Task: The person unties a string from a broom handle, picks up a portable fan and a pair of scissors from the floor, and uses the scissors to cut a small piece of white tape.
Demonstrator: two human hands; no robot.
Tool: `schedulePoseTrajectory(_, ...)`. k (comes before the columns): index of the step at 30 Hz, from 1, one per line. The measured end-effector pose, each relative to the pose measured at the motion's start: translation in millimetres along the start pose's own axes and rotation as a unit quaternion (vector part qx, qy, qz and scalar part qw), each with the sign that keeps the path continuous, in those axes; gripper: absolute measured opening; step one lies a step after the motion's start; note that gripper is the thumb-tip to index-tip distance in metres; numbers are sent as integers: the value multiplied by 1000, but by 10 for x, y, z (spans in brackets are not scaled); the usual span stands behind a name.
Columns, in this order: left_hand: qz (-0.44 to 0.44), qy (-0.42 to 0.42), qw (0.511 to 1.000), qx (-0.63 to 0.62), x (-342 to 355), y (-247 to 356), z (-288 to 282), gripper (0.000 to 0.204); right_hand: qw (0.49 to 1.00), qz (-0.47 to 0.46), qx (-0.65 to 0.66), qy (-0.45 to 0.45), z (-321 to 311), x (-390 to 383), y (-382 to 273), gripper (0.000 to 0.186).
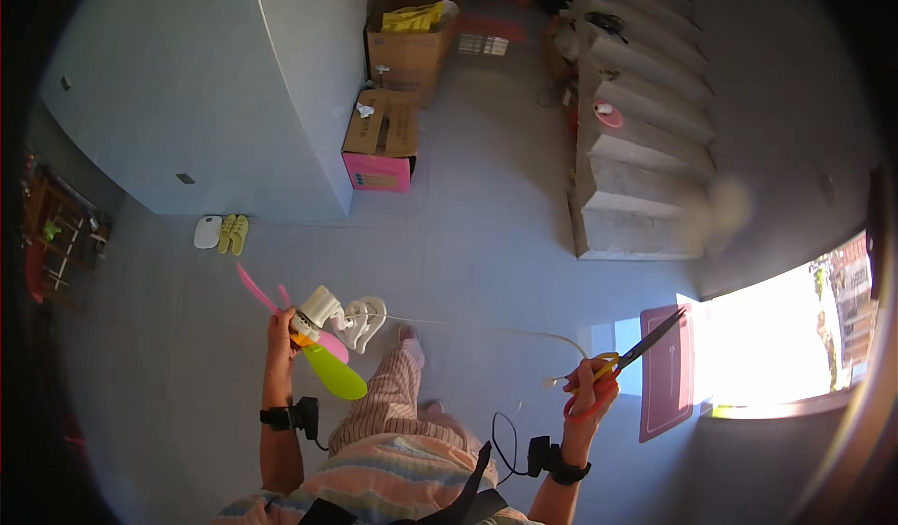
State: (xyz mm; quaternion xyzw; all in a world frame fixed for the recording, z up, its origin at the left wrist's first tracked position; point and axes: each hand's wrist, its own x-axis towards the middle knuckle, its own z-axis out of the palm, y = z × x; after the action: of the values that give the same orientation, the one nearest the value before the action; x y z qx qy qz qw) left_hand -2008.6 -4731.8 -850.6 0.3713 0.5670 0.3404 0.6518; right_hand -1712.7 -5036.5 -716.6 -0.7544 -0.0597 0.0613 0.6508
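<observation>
My left hand (pixel 280 333) grips a small white fan (pixel 318 308) by its hub among pink and green blades (pixel 337 368); its white looped base (pixel 366 322) sticks out to the right. A thin pale cord (pixel 486 329) runs from the fan across to my right hand (pixel 591 389). That hand is closed on scissors (pixel 641 345) with red and yellow handles and long dark blades pointing up and right. A small pale piece, apparently the cord's plug (pixel 552 382), hangs just left of my right hand. My legs in striped trousers show below.
Cardboard boxes (pixel 402 62) stand along the wall ahead. Concrete stairs (pixel 634 226) rise on the right, beside a bright open doorway (pixel 767 338) with a pink mat (pixel 665 413). Green slippers (pixel 238 235) and a white scale (pixel 208 231) lie at left, near wooden furniture (pixel 51 226).
</observation>
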Motion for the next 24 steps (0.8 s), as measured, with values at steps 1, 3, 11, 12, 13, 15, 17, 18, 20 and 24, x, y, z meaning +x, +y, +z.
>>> schedulePoseTrajectory(1, -14, 11, 1000, 8, 116, 42, 90, 32, 1000, -6, -5, -3, 159, 225, -7, 14)
schedulePoseTrajectory(3, -32, 28, 999, 13, 359, 108, 216, 31, 1000, -11, -12, -12, 483, 599, -54, 15)
schedulePoseTrajectory(11, -57, 28, 992, 111, 1357, 823, 1146, 32, 996, -86, -12, -6, 1650, 2077, -620, 17)
schedulePoseTrajectory(12, -59, 29, 992, 110, 1490, 899, 1277, 32, 996, -90, -22, -9, 1786, 2273, -708, 19)
schedulePoseTrajectory(13, -55, 28, 995, 82, 1602, 991, 1418, 32, 996, -91, -23, -12, 1920, 2462, -782, 19)
schedulePoseTrajectory(15, -54, 30, 997, 52, 1834, 1170, 1691, 31, 991, -132, -12, -27, 2194, 2837, -896, 19)
schedulePoseTrajectory(17, -14, 19, 1000, 3, 2030, 1362, 1965, 30, 989, -140, 1, -38, 2444, 3198, -954, 19)
schedulePoseTrajectory(18, -32, 35, 999, 2, 2227, 1352, 2034, 30, 986, -159, 4, -41, 2584, 3385, -977, 19)
schedulePoseTrajectory(20, -44, 46, 998, 7, 2503, 1355, 2196, 29, 983, -177, 9, -55, 2883, 3771, -975, 19)
schedulePoseTrajectory(24, -24, 83, 996, 23, 2896, 1519, 2696, 27, 977, -186, 25, -103, 3459, 4569, -908, 16)
